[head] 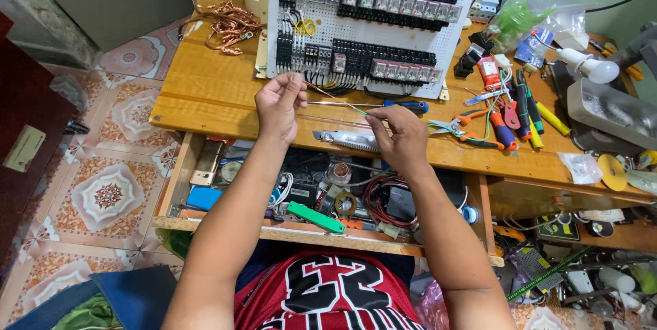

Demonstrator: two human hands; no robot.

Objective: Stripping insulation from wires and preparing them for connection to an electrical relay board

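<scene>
My left hand [279, 102] is raised over the wooden workbench [198, 90], fingers pinched on one end of a thin copper wire [333, 99]. My right hand [398, 138] pinches the same wire's other end, a little lower and to the right. The wire stretches between both hands, just in front of a white perforated panel [373, 18] loaded with black relays and wiring. A screwdriver with a blue handle [405, 105] lies under the wire. Beside my right hand rests a grey utility knife [348, 140].
A tangle of copper wire [228, 25] lies at the bench's back left. Pliers, cutters and screwdrivers [503, 121] are spread at the right, with a white lamp bulb [592, 66] beyond. An open drawer [308, 207] below holds cables and parts. Tiled floor lies to the left.
</scene>
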